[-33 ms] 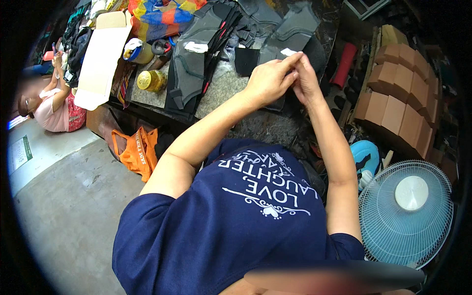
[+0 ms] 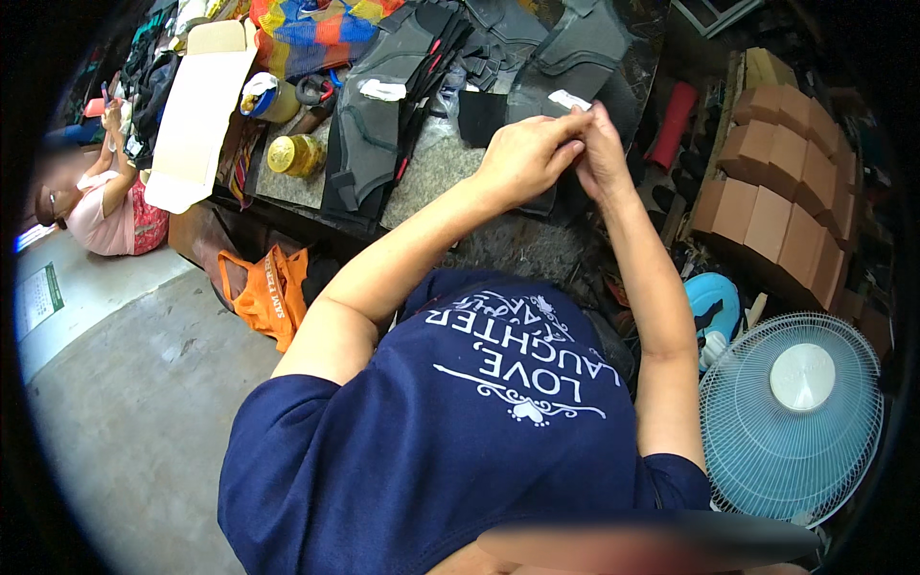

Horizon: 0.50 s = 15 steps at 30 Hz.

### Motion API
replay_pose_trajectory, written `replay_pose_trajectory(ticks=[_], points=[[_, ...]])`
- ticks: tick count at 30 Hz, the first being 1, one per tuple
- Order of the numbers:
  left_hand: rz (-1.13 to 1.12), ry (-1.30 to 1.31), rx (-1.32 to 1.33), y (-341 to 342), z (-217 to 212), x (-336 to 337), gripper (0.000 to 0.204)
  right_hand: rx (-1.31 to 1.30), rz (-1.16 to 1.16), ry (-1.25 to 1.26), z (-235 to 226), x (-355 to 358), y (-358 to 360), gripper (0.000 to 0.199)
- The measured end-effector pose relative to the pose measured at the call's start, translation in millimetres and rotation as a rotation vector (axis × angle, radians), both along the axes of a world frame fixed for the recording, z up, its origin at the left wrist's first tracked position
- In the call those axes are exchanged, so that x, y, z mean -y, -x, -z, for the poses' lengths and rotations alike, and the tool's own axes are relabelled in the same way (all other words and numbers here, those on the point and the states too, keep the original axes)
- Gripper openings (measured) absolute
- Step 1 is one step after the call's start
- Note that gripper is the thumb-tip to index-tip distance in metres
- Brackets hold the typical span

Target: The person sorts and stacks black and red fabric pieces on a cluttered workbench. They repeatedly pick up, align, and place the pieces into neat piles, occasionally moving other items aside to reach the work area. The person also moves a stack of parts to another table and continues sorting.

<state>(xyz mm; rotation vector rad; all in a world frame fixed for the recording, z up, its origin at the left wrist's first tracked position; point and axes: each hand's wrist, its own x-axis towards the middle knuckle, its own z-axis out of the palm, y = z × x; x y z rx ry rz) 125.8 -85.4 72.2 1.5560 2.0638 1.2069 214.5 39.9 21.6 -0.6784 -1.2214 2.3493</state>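
Observation:
My left hand (image 2: 522, 158) and my right hand (image 2: 606, 153) meet fingertip to fingertip over a worktable. Both pinch a small white label (image 2: 567, 98) that sits on the edge of a dark grey cut fabric piece (image 2: 585, 53). My fingers cover the part of the dark piece under them. My forearms reach up from my dark blue shirt at the bottom of the view. A small black square of material (image 2: 479, 117) lies just left of my left hand.
Stacks of dark cut pieces (image 2: 369, 134), a yellow jar (image 2: 292, 153) and an open cardboard box (image 2: 196, 105) lie to the left. A red roll (image 2: 673, 123), brown boxes (image 2: 776, 187) and a blue fan (image 2: 791, 422) stand right. An orange bag (image 2: 268, 292) hangs below the table. Another person (image 2: 96, 211) sits far left.

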Motion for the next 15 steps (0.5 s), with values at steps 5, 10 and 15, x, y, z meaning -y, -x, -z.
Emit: replay_pose_trajectory(ticks=[5,10,15], points=[[-0.187,-0.327,-0.043,5.9,4.0,37.9,0.015,-0.026,0.343,-0.107,-18.5,-49.7,-23.8,0.014],[-0.212,0.636,-0.191,-2.8,50.7,56.0,0.049,0.33,0.217,-0.05,3.8,-82.2,-66.4,0.022],[-0.268,0.416,0.156,-7.2,78.5,46.0,0.034,0.232,0.147,0.048,46.3,-51.6,-38.8,0.034]])
